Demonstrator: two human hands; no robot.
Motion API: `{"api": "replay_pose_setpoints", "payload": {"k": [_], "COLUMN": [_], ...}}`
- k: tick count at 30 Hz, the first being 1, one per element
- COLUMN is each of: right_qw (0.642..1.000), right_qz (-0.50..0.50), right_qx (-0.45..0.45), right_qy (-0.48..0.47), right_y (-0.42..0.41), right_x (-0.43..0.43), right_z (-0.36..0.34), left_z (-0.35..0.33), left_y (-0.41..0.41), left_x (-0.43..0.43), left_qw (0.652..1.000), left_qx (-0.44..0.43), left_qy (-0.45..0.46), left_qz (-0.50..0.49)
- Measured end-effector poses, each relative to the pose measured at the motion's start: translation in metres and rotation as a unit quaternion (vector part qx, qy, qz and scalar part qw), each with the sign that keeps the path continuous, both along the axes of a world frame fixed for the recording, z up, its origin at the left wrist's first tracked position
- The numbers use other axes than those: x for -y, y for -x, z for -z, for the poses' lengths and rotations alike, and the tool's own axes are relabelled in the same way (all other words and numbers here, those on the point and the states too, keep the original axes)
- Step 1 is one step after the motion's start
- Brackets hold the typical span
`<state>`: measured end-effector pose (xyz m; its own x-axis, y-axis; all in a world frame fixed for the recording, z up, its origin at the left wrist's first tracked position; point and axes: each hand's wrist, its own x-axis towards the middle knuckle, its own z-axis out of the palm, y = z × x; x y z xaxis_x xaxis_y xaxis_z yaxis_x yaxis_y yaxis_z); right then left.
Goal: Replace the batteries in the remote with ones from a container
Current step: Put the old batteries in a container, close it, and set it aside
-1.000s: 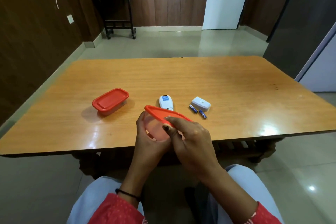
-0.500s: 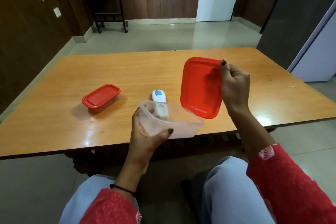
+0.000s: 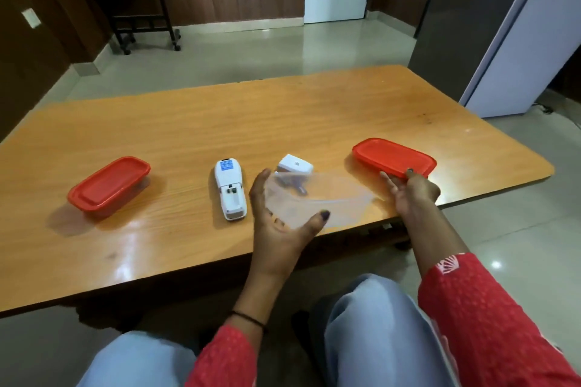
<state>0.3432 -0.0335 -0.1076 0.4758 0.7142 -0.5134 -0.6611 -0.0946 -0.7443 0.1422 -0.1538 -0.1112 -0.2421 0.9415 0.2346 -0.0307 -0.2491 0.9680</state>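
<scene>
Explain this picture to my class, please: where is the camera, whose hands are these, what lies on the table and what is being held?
There is no machine here. A person wears one camera on the head, looking forward and down, so you see their own arms and knees. The left hand holds a clear plastic tub tilted over the near edge of the wooden table; it looks empty. The right hand touches a red lid lying at the table's right side. On the table lie a white remote with its battery bay open, its white cover, and loose batteries, seen blurred through the tub. Further left stands a second tub, closed with a red lid.
</scene>
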Motion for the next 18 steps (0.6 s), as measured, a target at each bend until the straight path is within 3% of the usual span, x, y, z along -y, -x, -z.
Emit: {"api": "replay_pose_setpoints", "payload": {"k": [3, 5, 7, 9, 16, 18], "right_qw": [0.999, 0.988, 0.946, 0.908, 0.901, 0.887], "right_qz": [-0.025, -0.066, -0.128, -0.168, -0.187, -0.163], "right_qx": [0.041, 0.137, 0.295, 0.377, 0.385, 0.429], "right_qy": [0.002, 0.013, 0.044, 0.074, 0.067, 0.051], "right_y": [-0.01, -0.019, -0.029, -0.038, -0.043, -0.036], "right_x": [-0.008, -0.011, -0.012, -0.015, -0.013, -0.002], "right_z": [0.012, 0.017, 0.022, 0.027, 0.024, 0.016], "left_z": [0.009, 0.019, 0.026, 0.031, 0.037, 0.038], "left_y": [-0.034, -0.056, -0.075, -0.088, -0.108, -0.106], "left_x": [-0.028, -0.041, -0.049, -0.055, -0.058, -0.055], "left_qw": [0.999, 0.995, 0.992, 0.989, 0.975, 0.976], "left_qx": [-0.045, -0.078, -0.096, -0.118, -0.19, -0.186], "left_qy": [0.005, 0.013, 0.02, 0.027, 0.053, 0.063], "left_qz": [-0.028, -0.057, -0.08, -0.09, -0.103, -0.096]}}
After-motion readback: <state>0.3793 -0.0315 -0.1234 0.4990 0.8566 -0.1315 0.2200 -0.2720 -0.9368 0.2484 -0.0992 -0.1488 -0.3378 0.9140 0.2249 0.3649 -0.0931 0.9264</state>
